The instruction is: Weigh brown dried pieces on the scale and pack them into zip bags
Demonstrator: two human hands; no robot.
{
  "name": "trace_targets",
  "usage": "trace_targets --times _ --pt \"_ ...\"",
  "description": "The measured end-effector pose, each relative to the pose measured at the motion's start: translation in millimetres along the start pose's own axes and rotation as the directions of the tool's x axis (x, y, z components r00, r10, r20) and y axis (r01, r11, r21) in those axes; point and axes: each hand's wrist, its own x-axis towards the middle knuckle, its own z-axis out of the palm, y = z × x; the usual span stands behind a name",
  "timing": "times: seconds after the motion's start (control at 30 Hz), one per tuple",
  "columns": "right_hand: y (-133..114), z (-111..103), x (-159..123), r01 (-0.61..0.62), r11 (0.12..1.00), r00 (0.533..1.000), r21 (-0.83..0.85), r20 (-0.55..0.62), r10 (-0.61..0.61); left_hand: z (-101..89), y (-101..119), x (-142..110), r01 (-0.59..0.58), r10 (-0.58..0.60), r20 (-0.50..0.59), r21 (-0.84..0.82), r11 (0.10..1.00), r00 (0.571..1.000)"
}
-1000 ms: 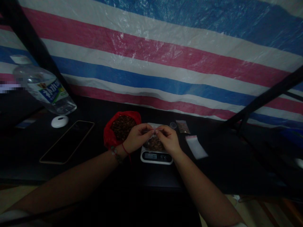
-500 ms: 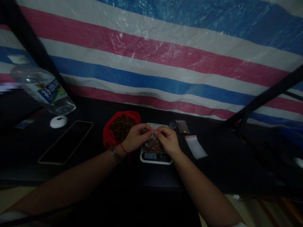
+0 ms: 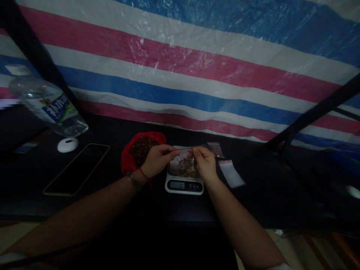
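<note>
A clear zip bag (image 3: 186, 165) with brown, seed-like bits in its lower part is held over a small white digital scale (image 3: 184, 189). My left hand (image 3: 159, 160) pinches the bag's top edge at the left corner. At the right corner, my right hand (image 3: 205, 162) has the same edge between thumb and fingers. The bag's top is stretched flat between both hands. Close to my left hand stands a red plastic bag (image 3: 126, 158), open and full of dark brown bits. The scale's display is lit, its digits too small to read surely.
Right of the scale lie a small filled zip bag (image 3: 216, 150) and a flat whitish zip bag (image 3: 232, 174). To the left are a phone (image 3: 77, 170), a white rounded object (image 3: 68, 144) and a large plastic bottle (image 3: 53, 105). A striped sheet (image 3: 180, 67) hangs behind.
My hands have moved apart along the bag's top edge, from close together at its middle out to the corners. More of the bag and scale now shows.
</note>
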Motion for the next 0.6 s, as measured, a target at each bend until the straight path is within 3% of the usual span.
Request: trace_targets --times 0.13,0.3,0.4,0.5,0.6 --pt "-1.1 -0.6 1.0 -0.028 0.998 0.998 0.056 0.054 0.025 -3.3 -3.6 2.1 0.014 -0.015 -0.051 -0.015 1.0 0.999" --pt "3.4 1.5 2.3 -0.075 0.994 0.966 0.08 0.252 0.053 -8.2 -5.8 4.8 0.014 -0.014 -0.154 -0.002 1.0 0.988" --pt "8.4 2.2 3.4 -0.083 0.995 0.954 0.047 0.294 0.065 -15.6 -4.3 7.8 -0.042 0.05 -0.139 0.064 0.997 0.989" --pt "9.3 -6.5 9.4 -0.111 0.987 0.978 0.12 0.19 0.087 -35.0 -0.9 14.5 -0.188 0.216 -0.089 0.248 0.95 0.972" --pt "11.8 -33.4 24.0 -0.039 0.971 0.989 0.235 -0.129 0.07 -63.6 1.1 24.7 -0.253 0.3 0.005 0.549 0.796 0.954"
